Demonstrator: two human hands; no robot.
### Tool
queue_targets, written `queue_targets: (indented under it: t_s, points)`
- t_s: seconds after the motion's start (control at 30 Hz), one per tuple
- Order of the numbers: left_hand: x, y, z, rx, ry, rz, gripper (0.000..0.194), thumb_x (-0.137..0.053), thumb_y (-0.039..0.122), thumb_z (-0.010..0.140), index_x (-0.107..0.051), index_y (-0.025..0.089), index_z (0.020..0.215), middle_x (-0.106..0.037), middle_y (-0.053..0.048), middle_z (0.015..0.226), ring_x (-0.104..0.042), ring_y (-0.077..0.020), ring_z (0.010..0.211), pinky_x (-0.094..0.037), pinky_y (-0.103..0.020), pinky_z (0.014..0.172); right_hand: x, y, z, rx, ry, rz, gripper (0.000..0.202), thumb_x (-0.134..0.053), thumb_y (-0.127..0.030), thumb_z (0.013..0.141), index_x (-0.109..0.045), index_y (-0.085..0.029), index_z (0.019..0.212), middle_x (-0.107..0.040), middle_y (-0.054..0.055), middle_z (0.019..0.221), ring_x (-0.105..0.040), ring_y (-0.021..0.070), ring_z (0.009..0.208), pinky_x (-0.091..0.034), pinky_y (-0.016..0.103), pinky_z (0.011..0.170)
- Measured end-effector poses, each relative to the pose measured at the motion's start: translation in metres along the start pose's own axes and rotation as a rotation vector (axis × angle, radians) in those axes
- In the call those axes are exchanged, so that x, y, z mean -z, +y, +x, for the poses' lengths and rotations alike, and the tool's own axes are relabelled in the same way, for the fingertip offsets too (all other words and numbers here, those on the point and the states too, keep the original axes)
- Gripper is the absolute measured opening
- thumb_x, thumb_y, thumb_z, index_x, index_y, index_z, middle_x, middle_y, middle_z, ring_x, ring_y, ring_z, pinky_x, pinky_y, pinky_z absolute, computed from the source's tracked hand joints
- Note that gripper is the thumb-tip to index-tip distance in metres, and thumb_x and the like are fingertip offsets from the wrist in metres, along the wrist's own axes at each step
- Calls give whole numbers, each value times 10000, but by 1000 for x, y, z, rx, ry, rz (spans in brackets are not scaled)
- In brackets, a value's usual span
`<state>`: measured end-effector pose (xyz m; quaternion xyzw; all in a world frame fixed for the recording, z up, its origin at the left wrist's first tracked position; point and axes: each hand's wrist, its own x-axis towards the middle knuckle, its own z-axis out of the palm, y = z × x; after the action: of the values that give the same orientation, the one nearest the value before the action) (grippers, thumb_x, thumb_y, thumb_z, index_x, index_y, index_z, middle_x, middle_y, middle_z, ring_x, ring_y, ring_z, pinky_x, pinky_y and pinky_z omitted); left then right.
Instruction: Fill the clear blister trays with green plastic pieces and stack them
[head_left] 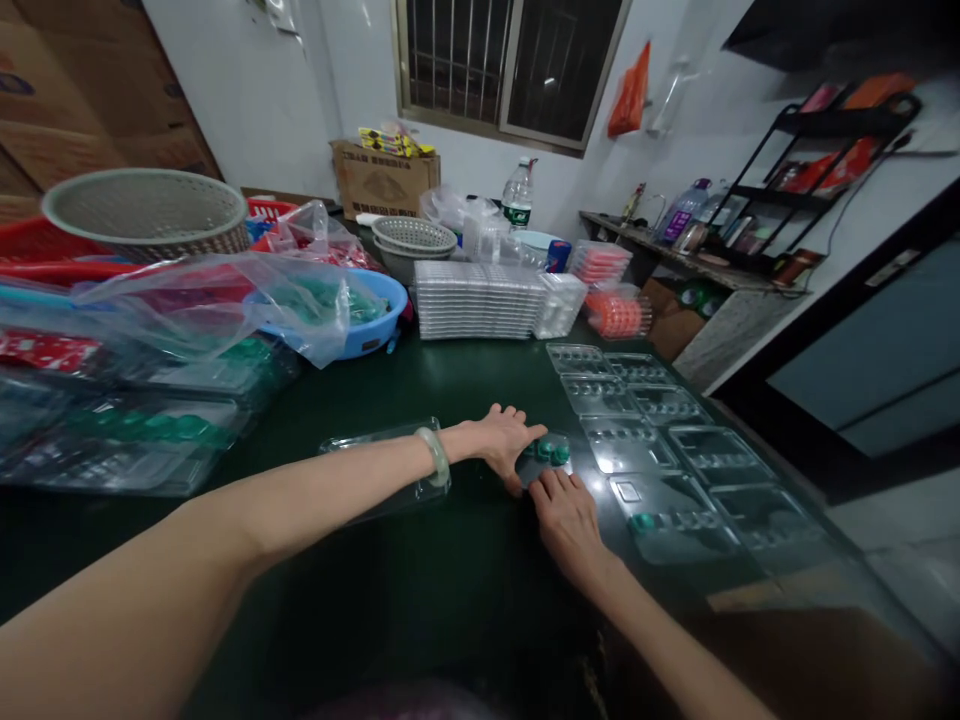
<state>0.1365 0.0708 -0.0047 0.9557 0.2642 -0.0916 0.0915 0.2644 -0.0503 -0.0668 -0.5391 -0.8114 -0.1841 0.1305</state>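
A small clear plastic blister tray (534,472) with several green round pieces (553,452) in it lies on the dark green table between my hands. My left hand (508,440), a pale bangle at its wrist, reaches across to the tray's left end. Its fingers are spread, with the thumb and one finger at the tray. My right hand (566,512) is curled over the near edge, fingers together and gripping it. Under my left forearm lies another clear plastic tray (382,436). To the right, a clear tray (667,545) has one green piece (643,523) at its left end.
Rows of clear trays (626,445) cover the table's right side. Stacked clear packs (480,300) stand at the back. A blue basin (375,335) holds green pieces under plastic film. Filled trays (150,440) lie at left, below a grey basket (146,205).
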Motion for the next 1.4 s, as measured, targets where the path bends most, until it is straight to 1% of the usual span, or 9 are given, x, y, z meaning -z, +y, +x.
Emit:
queue_targets:
  t_s: [0.2, 0.33, 0.53, 0.67, 0.77, 0.9, 1.07, 1.23, 1.4]
  points:
    - [15, 20, -4, -22, 16, 68, 943, -632, 560, 460, -313, 232, 1285, -506, -150, 1068, -430, -328, 960, -283, -488, 808, 16, 3, -10, -15, 47, -13, 174, -416, -59, 786, -558, -157, 761, -514, 64, 728, -424, 180, 704, -272, 311, 644]
    - [32, 26, -22, -12, 65, 84, 935, -609, 585, 461, -313, 244, 1280, -502, -134, 1047, -421, -311, 941, -276, -482, 801, 37, 0, -7, 4, 73, -15, 187, -418, -60, 789, -574, -158, 753, -504, 62, 701, -431, 182, 710, -277, 314, 641]
    - [45, 14, -112, 158, 175, 40, 957, -594, 550, 500, -219, 241, 1324, -447, -123, 1128, -405, -298, 952, -270, -430, 804, 68, -38, 17, 95, 197, 142, 201, -417, -97, 822, -587, -155, 912, -546, 73, 804, -464, 183, 798, -316, 329, 697]
    - [21, -4, -177, 386, 229, 24, 920, -589, 514, 536, -223, 228, 1329, -428, -127, 1166, -402, -305, 980, -271, -422, 813, 62, -72, 22, 128, 271, 267, 236, -427, -75, 807, -574, -156, 972, -556, 80, 917, -480, 177, 866, -346, 334, 749]
    - [-3, -15, -200, 515, 221, 6, 936, -602, 519, 529, -225, 224, 1334, -415, -133, 1195, -391, -319, 1016, -274, -430, 824, 46, -82, 13, 105, 216, 325, 218, -444, -79, 793, -585, -165, 936, -560, 71, 899, -502, 169, 839, -372, 326, 735]
    - [-18, -22, -201, 546, 159, -18, 958, -615, 523, 522, -210, 241, 1343, -338, -154, 1290, -357, -344, 1082, -275, -455, 840, 26, -62, 3, -81, 146, 471, 225, -455, -164, 808, -570, -175, 1002, -562, 87, 953, -538, 180, 847, -422, 331, 726]
    - [-15, -24, -195, 518, 99, -30, 997, -610, 530, 543, -129, 232, 1364, -197, -194, 1381, -221, -385, 1207, -225, -520, 885, 12, -33, 27, -426, 6, 990, 343, -420, -302, 833, -482, -138, 1128, -580, 104, 947, -589, 151, 726, -491, 271, 583]
    - [-20, -15, -188, 480, 136, -3, 1057, -616, 589, 503, -126, 216, 1362, -112, -195, 1410, -57, -416, 1257, -168, -566, 905, -2, -51, 69, -506, -260, 1220, 425, -417, -347, 821, -446, -101, 1166, -596, 105, 875, -594, 141, 619, -455, 205, 393]
    - [-29, -15, -181, 447, 128, -33, 1071, -643, 504, 520, -72, 177, 1365, -183, -211, 1377, -218, -376, 1217, -245, -498, 903, -9, -77, 93, -569, -421, 1233, 427, -450, -298, 801, -442, -89, 1173, -604, 116, 855, -574, 128, 563, -409, 172, 302]
